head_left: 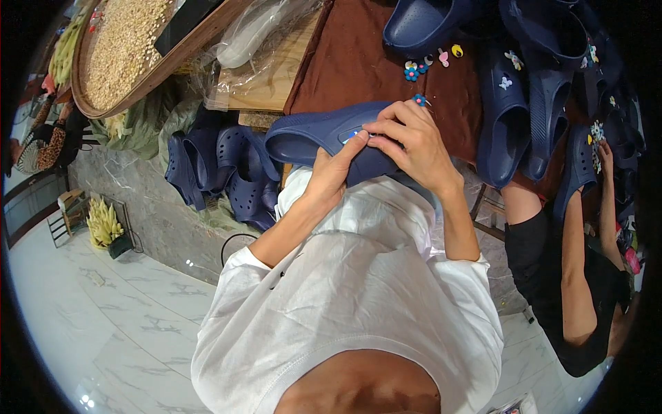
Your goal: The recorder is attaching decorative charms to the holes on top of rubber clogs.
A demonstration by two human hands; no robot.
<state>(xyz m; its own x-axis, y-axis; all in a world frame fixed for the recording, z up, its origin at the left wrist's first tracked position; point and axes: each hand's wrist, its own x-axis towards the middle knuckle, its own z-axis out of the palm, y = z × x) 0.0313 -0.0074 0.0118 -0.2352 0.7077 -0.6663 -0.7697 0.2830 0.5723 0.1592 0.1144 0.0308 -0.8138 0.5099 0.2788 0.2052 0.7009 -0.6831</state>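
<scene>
A navy clog [307, 134] lies sideways before me at the edge of the brown cloth, its opening toward the left. My left hand [332, 169] grips the clog from the near side, thumb on its upper. Beside that thumb is a small shiny blue-and-white piece [354, 133], too small to name. My right hand [408, 141] has its thumb and fingers pinched together at the same spot; what is between them is hidden. Just beyond the right hand a blue flower shoe charm [420, 100] shows on the cloth, with another flower charm [412, 71], a pink charm [443, 59] and a yellow charm [457, 50] farther back.
Several navy clogs [507, 131] stand on the brown cloth [358, 55] at right, some with charms. A co-worker's arm [578, 276] reaches among them. More clogs [241, 172] hang at the left. A wooden board [265, 79] and a basket of grain [127, 48] lie at far left.
</scene>
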